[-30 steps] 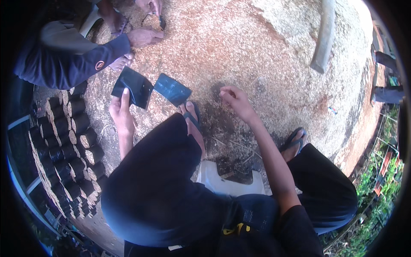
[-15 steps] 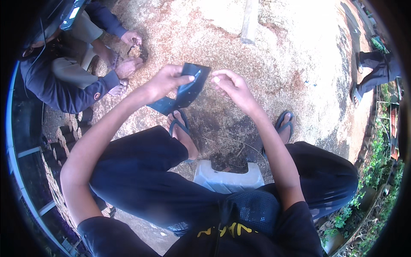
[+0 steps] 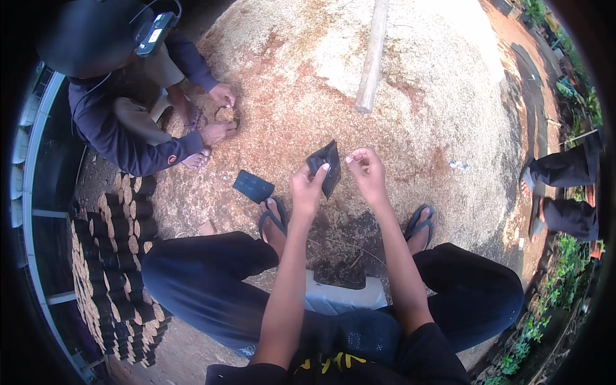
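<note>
My left hand grips a small black plastic bag between thumb and fingers, and the bag stands partly spread with its mouth upward. Just right of it is my right hand, its fingers curled in toward the thumb, apart from the bag and with nothing visible in them. A second black plastic bag lies flat on the sawdust by my left sandal.
Sawdust covers the ground ahead, with a wooden post lying on it. At left a co-worker crouches, hands low, beside stacked filled black bags. Another person's legs are at right. A pale plastic stool is beneath me.
The view has shifted. My left hand has drawn the bag away from the flat one on the ground, and the held bag is spread wider. My right hand stays beside it.
</note>
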### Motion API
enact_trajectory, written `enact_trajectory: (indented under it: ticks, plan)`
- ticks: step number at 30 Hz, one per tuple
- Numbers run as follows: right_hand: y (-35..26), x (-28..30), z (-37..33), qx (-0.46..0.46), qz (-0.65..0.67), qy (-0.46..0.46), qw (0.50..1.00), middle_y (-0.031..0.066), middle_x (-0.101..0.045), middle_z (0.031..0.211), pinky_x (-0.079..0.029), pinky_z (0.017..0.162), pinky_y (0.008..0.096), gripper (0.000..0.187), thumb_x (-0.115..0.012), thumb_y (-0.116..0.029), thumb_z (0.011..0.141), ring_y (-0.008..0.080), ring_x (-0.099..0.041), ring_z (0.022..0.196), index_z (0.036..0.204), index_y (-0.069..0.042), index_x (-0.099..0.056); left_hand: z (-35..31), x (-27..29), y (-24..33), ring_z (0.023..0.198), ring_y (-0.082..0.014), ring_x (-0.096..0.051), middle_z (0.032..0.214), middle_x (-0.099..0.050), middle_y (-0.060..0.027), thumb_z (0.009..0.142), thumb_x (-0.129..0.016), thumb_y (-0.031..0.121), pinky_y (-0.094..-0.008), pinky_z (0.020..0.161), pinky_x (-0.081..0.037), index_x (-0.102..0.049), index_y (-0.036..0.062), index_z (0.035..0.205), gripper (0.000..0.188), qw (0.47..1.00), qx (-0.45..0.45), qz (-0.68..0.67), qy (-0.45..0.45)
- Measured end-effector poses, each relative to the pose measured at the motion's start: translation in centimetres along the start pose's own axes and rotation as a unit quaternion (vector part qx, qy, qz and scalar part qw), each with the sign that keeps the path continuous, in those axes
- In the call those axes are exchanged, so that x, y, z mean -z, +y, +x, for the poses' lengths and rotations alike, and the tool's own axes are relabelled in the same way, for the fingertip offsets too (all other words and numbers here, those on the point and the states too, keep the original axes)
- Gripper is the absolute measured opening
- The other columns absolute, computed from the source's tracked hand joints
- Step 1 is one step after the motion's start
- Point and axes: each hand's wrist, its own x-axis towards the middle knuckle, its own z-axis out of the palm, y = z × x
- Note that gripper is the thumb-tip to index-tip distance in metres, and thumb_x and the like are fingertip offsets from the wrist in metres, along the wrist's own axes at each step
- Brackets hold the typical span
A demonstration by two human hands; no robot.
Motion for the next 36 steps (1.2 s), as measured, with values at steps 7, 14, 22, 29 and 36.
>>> enact_trajectory:
  ticks: [7, 14, 22, 29, 36]
  plan:
    - [-3.1, 1.0, -1.0, 0.225, -0.121, -0.130, 0.958, 0.0058, -0.064, 0.094, -0.048, 0.087, 0.0387, 0.019, -0.070, -0.014, 0.085, 0.0257, -0.060, 0.095, 0.103, -0.008, -0.066, -2.2, 1.6, -4.5, 0.070, -0.0055, -0.058, 0.081, -0.070, -0.0025, 0.091, -0.073, 0.014, -0.0247, 0.062, -0.047, -0.070, -0.0020, 0.108, 0.023, 0.991, 0.071, 0.095, -0.063]
    - [-3.2, 1.9, -0.6, 0.197, -0.195, -0.202, 0.939, 0.0053, -0.065, 0.099, -0.048, 0.088, 0.0396, 0.012, -0.072, -0.014, 0.083, 0.0267, -0.059, 0.098, 0.093, -0.008, -0.070, -1.0, 2.8, -5.6, 0.072, -0.0027, -0.056, 0.084, -0.068, 0.0027, 0.088, -0.077, 0.012, -0.0219, 0.061, -0.045, -0.071, 0.0015, 0.108, 0.023, 0.988, 0.102, 0.002, -0.119]
    - [-2.5, 2.3, 0.9, 0.175, -0.147, -0.215, 0.949, 0.0056, -0.063, 0.095, -0.043, 0.093, 0.0396, 0.015, -0.073, -0.016, 0.086, 0.0251, -0.056, 0.099, 0.093, -0.005, -0.065, -0.3, 3.9, -4.2, 0.068, -0.0019, -0.047, 0.075, -0.055, 0.0060, 0.102, -0.059, 0.025, -0.0218, 0.061, -0.039, -0.060, 0.0072, 0.083, 0.026, 0.980, 0.142, -0.045, -0.134]
    - [-2.5, 3.0, 1.0, 0.143, -0.147, -0.240, 0.949, 0.0066, -0.065, 0.094, -0.042, 0.091, 0.0388, 0.014, -0.073, -0.014, 0.087, 0.0247, -0.058, 0.096, 0.089, -0.004, -0.063, 0.3, 4.3, -6.1, 0.066, -0.0020, -0.039, 0.071, -0.048, 0.0082, 0.102, -0.059, 0.025, -0.0227, 0.060, -0.033, -0.059, 0.0080, 0.076, 0.030, 0.991, 0.110, -0.030, -0.072]
    - [-1.5, 2.7, 0.8, 0.087, -0.105, -0.201, 0.970, 0.0064, -0.064, 0.090, -0.044, 0.084, 0.0382, 0.013, -0.070, -0.015, 0.089, 0.0232, -0.053, 0.090, 0.088, -0.004, -0.063, 0.5, 4.8, -5.6, 0.066, -0.0027, -0.043, 0.071, -0.050, 0.0074, 0.099, -0.062, 0.031, -0.0222, 0.061, -0.036, -0.060, 0.0109, 0.082, 0.026, 0.974, 0.207, -0.041, -0.085]
